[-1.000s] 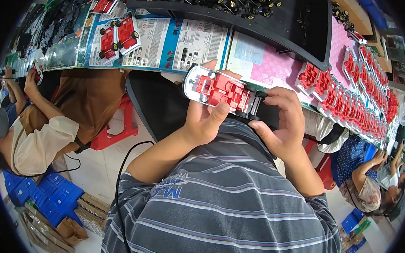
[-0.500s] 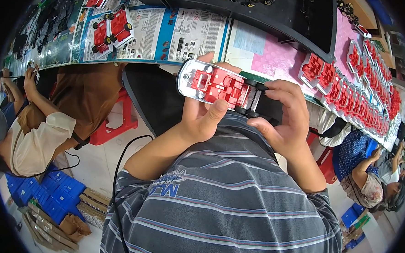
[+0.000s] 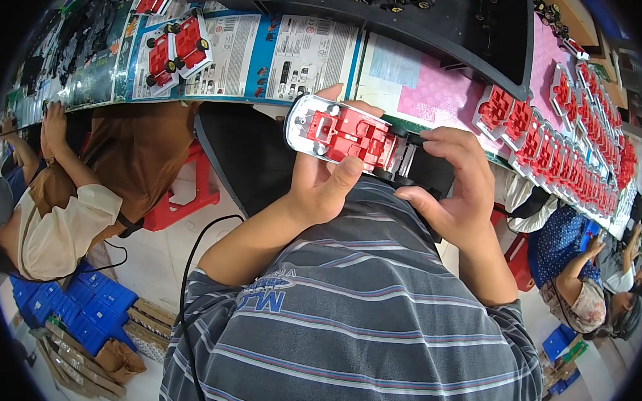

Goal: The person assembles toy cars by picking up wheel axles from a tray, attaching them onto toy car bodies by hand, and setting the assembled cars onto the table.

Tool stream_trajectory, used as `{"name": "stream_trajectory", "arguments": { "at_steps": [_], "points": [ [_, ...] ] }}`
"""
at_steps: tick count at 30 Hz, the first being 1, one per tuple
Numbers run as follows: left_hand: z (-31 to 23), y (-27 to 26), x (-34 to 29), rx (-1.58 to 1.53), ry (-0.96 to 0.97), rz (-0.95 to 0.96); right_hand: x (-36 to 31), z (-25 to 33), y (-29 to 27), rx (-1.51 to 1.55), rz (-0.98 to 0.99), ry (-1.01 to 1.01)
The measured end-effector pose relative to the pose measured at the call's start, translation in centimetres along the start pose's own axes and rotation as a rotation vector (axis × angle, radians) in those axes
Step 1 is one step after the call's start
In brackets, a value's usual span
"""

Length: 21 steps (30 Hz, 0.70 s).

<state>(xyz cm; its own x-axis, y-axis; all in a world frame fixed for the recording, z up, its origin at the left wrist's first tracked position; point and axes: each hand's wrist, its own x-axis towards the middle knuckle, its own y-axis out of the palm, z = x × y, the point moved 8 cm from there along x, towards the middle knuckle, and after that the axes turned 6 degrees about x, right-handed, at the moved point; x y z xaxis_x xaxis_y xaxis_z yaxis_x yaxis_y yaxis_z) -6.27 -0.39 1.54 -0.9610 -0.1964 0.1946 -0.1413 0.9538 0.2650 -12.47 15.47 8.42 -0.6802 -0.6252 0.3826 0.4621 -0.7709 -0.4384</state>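
Note:
In front of my belly, above my lap, I hold a toy car body [image 3: 350, 138] with its underside up. It has a white shell and a red inner part. My left hand [image 3: 320, 189] is closed around it, thumb on the near edge and fingers behind the far edge. At its right end sit black wheels, with a pale bar between the outer pair, a wheel axle [image 3: 408, 161]. My right hand [image 3: 458, 189] spans this axle, fingertips at the far wheel and thumb by the near one. Whether the axle is seated in the body I cannot tell.
A black tray [image 3: 446, 33] with small wheels stands across the table. Several red and white car bodies [image 3: 549, 151] line the right side; more [image 3: 176, 51] lie on printed sheets at left. Co-workers sit on both sides. Blue boxes [image 3: 87, 304] are on the floor at left.
My hands and the car body have shifted only slightly to the right. The left co-worker's hands have moved at the table edge.

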Motion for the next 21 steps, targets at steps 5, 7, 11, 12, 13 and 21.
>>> {"name": "stream_trajectory", "arguments": {
  "at_steps": [5,7,11,12,13,21],
  "points": [
    [0.8,-0.3,-0.2,-0.079,-0.004,-0.036,0.5,-0.1,-1.1,-0.039,-0.022,-0.006],
    [0.8,-0.3,-0.3,-0.091,-0.008,-0.047,0.5,-0.1,-1.1,-0.057,-0.018,-0.008],
    [0.6,0.0,-0.2,-0.087,-0.007,-0.016,0.4,-0.3,-0.9,0.068,-0.05,0.054],
    [0.7,0.0,-0.2,-0.101,-0.016,-0.011,0.6,-0.4,-1.1,0.135,-0.092,0.101],
    [0.7,0.1,-0.3,-0.1,-0.017,-0.011,1.1,-0.2,-1.0,0.154,-0.089,0.128],
    [0.5,0.4,-0.5,-0.141,-0.053,-0.033,1.1,1.0,2.7,0.005,0.091,0.055]
  ]
}}
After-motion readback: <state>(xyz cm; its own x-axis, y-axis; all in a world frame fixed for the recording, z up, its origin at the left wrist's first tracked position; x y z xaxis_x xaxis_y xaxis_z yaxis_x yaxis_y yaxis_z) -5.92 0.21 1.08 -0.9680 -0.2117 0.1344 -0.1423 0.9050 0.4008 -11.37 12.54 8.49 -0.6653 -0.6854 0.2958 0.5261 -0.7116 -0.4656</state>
